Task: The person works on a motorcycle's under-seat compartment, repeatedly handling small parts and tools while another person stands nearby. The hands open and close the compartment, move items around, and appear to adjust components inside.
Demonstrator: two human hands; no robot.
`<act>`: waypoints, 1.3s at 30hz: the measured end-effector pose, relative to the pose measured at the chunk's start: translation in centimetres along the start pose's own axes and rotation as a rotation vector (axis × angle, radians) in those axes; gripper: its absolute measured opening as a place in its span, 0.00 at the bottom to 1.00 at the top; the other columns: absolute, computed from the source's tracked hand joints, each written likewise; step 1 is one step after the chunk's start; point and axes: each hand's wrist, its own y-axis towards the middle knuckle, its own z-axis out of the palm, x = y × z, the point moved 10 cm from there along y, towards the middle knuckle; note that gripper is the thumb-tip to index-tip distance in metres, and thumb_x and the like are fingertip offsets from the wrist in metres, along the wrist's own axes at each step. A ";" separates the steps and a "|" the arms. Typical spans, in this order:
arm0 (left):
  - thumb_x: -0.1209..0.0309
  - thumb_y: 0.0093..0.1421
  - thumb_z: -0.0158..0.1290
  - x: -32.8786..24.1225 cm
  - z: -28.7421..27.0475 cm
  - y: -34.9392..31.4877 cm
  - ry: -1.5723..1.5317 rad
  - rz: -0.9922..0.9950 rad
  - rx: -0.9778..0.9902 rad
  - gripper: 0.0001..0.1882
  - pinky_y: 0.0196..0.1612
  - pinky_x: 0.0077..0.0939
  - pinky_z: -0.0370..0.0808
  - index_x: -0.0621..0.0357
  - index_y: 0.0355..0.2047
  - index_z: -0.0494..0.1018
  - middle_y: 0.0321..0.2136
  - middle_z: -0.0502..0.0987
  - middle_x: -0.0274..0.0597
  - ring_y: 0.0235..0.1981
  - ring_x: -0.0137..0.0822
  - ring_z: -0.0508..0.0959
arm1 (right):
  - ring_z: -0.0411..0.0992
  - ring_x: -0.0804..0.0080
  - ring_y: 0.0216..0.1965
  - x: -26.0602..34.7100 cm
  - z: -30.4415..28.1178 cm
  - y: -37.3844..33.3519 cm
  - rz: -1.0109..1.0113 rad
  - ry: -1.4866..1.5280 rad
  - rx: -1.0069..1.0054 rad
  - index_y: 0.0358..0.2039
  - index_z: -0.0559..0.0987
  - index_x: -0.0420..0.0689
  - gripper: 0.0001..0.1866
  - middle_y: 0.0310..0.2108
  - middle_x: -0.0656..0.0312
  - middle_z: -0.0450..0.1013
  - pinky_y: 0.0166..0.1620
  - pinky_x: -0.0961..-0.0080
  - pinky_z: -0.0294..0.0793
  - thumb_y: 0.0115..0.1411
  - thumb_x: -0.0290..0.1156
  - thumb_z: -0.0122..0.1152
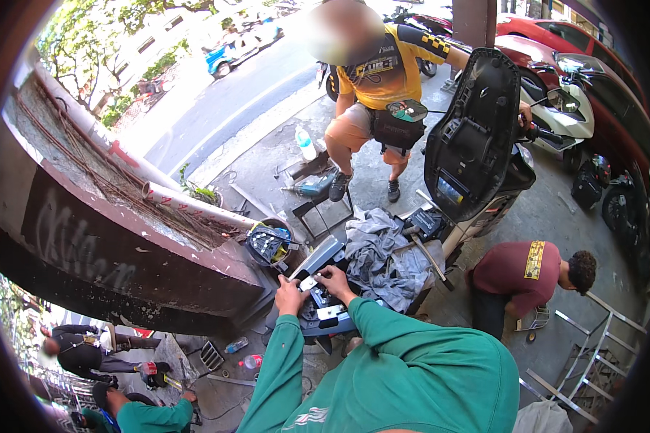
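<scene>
In front of me, my left hand and my right hand are close together, thumbs and fingers pinched. Between them is a small whitish rectangular piece, its exact kind too small to make out. Both hands appear to grip it, the left at its left side and the right at its far edge. Under my hands lies a blue-grey toolbox with small parts inside. Its raised grey lid stands beyond my hands. A white block rests in it beside my right sleeve.
Right of my hands, grey cloth lies heaped with a metal bar. Farther off, a person in yellow stands by a motorcycle with its seat raised. A person in maroon crouches at right near a metal frame. A curved wall borders the left.
</scene>
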 end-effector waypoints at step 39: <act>0.58 0.47 0.70 -0.3 0.3 -0.1 0.097 0.146 -0.127 0.27 0.46 0.47 0.81 0.50 0.48 0.79 0.61 0.66 0.56 0.42 0.55 0.82 | 0.76 0.71 0.32 -1.4 1.3 1.3 -0.008 0.065 0.084 0.35 0.81 0.40 0.14 0.29 0.57 0.79 0.38 0.70 0.77 0.54 0.33 0.75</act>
